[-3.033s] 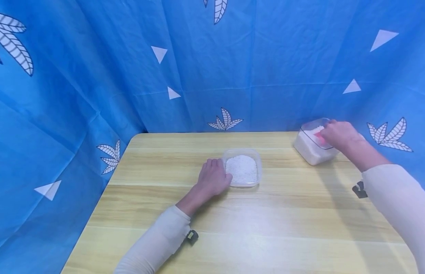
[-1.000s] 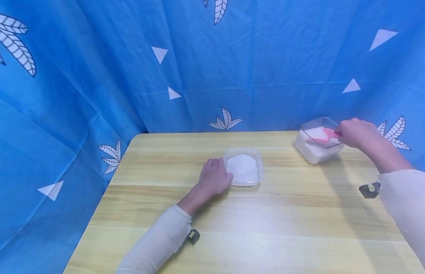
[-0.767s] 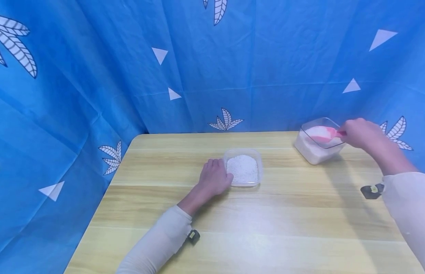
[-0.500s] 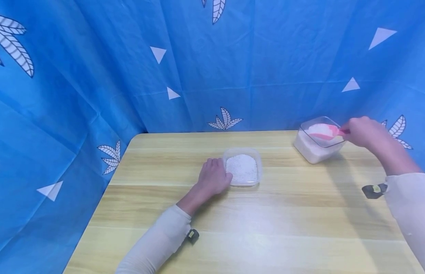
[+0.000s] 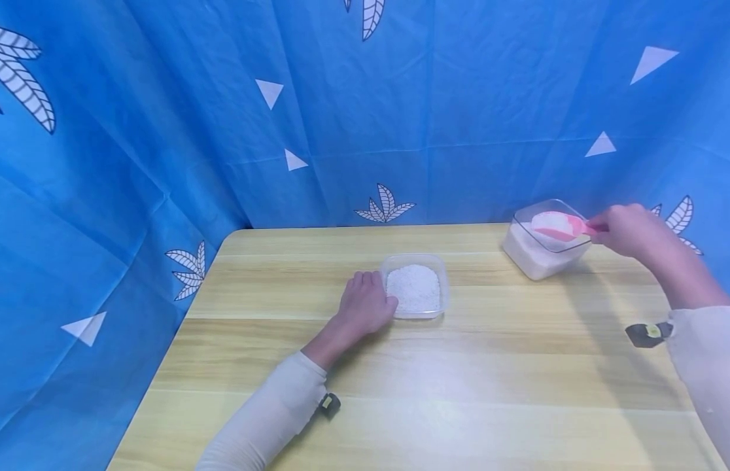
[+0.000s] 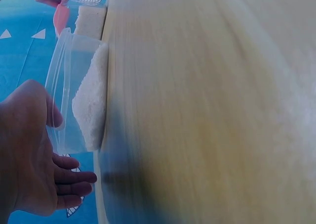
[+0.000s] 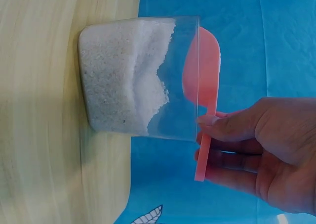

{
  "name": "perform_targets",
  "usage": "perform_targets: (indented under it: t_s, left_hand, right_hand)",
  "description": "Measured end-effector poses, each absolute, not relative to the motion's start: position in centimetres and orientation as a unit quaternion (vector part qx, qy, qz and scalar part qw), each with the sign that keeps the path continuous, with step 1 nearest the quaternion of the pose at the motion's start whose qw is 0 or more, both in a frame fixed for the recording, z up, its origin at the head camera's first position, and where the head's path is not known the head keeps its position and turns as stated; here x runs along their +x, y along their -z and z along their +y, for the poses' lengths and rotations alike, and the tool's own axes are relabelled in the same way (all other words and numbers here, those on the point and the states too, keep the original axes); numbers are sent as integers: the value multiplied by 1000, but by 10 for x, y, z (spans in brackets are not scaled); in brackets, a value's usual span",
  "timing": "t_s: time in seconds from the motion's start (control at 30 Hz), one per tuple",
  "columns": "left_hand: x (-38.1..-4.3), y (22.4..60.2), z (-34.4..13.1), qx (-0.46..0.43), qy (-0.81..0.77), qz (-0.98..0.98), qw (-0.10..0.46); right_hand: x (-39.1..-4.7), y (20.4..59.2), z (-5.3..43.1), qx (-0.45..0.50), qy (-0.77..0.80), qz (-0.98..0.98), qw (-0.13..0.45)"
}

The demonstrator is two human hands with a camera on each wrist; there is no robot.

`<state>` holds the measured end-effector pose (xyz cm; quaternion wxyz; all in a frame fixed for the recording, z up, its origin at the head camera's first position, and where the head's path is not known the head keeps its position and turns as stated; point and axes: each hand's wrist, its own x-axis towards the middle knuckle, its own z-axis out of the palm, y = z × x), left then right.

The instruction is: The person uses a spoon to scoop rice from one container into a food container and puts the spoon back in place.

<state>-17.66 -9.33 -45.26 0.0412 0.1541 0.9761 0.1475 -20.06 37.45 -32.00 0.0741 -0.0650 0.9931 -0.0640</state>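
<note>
Right hand (image 5: 626, 229) sits at 2 o'clock on the worktop (image 5: 459, 379), thumb and fingers pinching the handle of a pink scoop (image 5: 556, 226). Scoop bowl carries white grains and is held level just above the open top of the tall clear container (image 5: 538, 252). In the right wrist view the scoop (image 7: 205, 85) lies outside the container wall (image 7: 148, 75), above the rim; the container is roughly two-thirds full of white grains, with an uneven surface.

Left hand (image 5: 365, 304) rests on the worktop near centre, fingers loosely bent, with the thumb touching the 9 o'clock side of the shallow clear container (image 5: 415, 288). In the left wrist view the thumb (image 6: 47, 112) presses on the near wall of this container (image 6: 74, 85), which holds a low layer of white grains. The two containers stand well apart.

Blue patterned cloth (image 5: 341, 111) surrounds the worktop from 9 to 3 o'clock.
</note>
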Motion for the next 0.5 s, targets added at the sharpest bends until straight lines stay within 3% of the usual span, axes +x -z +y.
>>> perform_targets:
  t_s: [0.5]
  left_hand:
    - [-177,455,-94,156,-141,977,44]
  right_hand:
    - [-198,321,379,-55,77,993,64]
